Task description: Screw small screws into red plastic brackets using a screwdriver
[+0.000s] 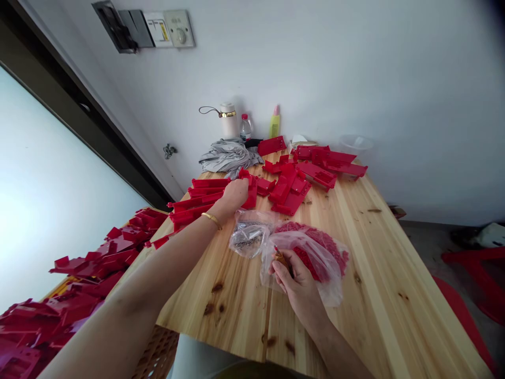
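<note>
My left hand [235, 193], with a gold bangle at its wrist, reaches across the table, its fingers closed at the edge of a red plastic part [251, 193]. Its fingertips are partly hidden. My right hand [295, 279] is closed around a screwdriver [281, 258] with a brownish handle, its tip pointing up and away. Beneath and behind this hand lies a clear bag of small red pieces [323, 239], spread open. To its left sits a clear bag of small dark metal screws [249, 238].
More red parts [315, 173] lie across the table's back, and a large heap [79, 295] fills the left side. Along the wall stand a white flask [229, 121], a small bottle [245, 127], a yellow tube [275, 123] and a grey cloth [226, 156]. A red stool [477, 273] is at right.
</note>
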Tool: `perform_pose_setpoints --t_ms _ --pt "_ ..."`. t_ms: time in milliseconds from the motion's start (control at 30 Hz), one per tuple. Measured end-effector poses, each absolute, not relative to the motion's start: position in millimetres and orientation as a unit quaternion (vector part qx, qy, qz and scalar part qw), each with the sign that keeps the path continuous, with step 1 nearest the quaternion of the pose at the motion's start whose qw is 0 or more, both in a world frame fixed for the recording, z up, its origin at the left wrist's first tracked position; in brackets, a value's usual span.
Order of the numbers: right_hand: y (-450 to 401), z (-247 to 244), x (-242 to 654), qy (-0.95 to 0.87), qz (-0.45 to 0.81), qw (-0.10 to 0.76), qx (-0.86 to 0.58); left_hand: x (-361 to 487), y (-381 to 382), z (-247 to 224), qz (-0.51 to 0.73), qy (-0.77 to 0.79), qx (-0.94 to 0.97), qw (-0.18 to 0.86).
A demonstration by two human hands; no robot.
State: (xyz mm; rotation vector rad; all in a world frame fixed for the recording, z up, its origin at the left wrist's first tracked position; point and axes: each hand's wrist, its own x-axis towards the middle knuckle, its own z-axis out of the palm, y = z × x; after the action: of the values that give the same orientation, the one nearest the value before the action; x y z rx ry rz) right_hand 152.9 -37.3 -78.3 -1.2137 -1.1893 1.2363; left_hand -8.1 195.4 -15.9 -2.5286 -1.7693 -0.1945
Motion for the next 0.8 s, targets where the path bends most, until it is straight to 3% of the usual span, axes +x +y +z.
perform_pose_setpoints --t_ms 267,533,700,800 --pt "-39 -76 164 -0.465 0.528 0.501 -0.504 7 236 -14 0.024 -0.368 -0.929 0.040" --pt "-36 -76 167 -0.457 0.521 0.517 -0.501 16 277 29 0.116 -0.209 -0.970 0.044" --pt "-42 -69 164 -0.440 0.512 0.539 -0.504 -5 279 77 0.060 -0.263 -0.960 0.079" --pt "-47 -63 162 -0.478 0.469 0.541 -0.509 -25 243 95 -0.043 -0.329 -0.938 0.095"
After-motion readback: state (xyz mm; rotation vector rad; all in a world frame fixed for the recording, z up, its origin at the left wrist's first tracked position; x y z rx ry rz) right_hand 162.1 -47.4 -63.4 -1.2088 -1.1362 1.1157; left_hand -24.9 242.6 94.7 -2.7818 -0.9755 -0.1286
